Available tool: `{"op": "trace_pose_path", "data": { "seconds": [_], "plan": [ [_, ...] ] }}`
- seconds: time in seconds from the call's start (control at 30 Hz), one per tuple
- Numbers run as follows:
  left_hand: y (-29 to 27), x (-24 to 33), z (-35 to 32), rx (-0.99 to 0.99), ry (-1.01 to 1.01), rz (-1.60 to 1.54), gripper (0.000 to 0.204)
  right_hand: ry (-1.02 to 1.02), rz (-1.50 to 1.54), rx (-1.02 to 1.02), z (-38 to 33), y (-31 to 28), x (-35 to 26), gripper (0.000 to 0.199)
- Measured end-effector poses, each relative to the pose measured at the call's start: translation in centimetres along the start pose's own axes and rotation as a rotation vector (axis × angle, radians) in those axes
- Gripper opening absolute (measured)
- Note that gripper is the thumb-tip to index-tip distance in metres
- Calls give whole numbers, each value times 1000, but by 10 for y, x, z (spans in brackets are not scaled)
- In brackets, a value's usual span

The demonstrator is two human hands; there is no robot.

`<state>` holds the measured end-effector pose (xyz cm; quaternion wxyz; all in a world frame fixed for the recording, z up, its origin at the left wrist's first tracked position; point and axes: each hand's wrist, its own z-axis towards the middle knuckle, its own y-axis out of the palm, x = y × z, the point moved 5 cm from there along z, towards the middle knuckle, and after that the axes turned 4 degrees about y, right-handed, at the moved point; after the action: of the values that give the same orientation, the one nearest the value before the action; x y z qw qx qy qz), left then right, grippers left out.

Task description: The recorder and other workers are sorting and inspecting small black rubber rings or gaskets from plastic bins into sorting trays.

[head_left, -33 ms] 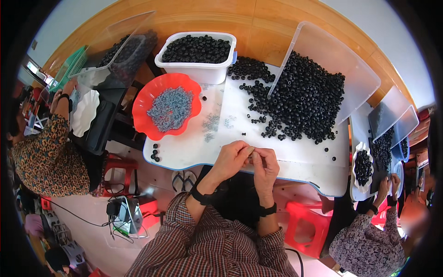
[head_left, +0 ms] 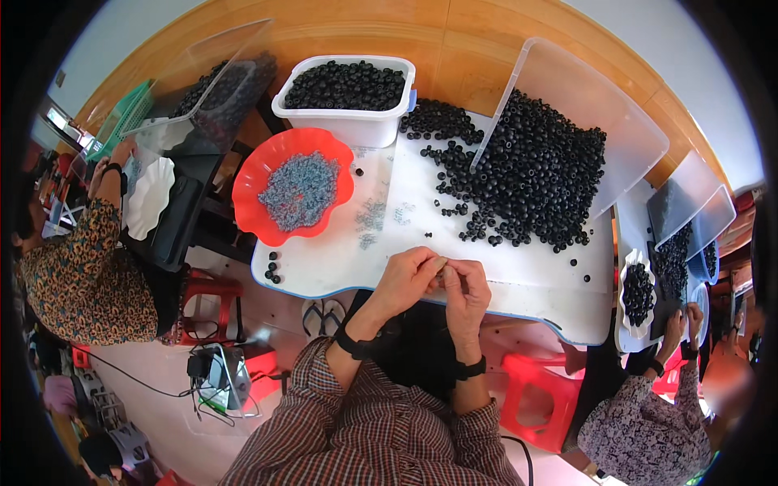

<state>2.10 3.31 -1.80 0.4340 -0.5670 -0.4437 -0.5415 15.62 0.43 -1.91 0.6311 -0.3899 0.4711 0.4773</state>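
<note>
Over the front edge of the white table, my left hand [head_left: 403, 281] and my right hand [head_left: 468, 301] meet at the fingertips. Both are closed in a pinch, and whatever lies between the fingers is too small and hidden to name. Beyond them, to the right, spreads a big heap of small round black parts [head_left: 535, 174], with a few loose ones nearer my hands. Left of my hands stands a red scalloped bowl [head_left: 247, 198] holding many tiny translucent bluish pieces [head_left: 298, 190]. More such tiny clear pieces [head_left: 371, 216] lie scattered on the tabletop.
A white tub [head_left: 340, 128] full of black parts stands at the back. A clear plastic bin [head_left: 624, 121] lies tipped behind the heap. Several black parts [head_left: 274, 267] sit at the table's left edge. People work at tables on both sides. A red stool [head_left: 539, 401] stands at right.
</note>
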Motion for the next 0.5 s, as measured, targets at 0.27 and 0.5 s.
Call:
{"op": "trace_pose_path", "data": {
  "seconds": [0.27, 0.5],
  "plan": [
    [-6, -8, 0, 13, -154, -320, 20, -50, -140, -2, 2, 6, -12, 8],
    [-16, -13, -3, 61, -169, -428, 18, -85, -195, 20, 8, 9, -21, 9]
  ]
}}
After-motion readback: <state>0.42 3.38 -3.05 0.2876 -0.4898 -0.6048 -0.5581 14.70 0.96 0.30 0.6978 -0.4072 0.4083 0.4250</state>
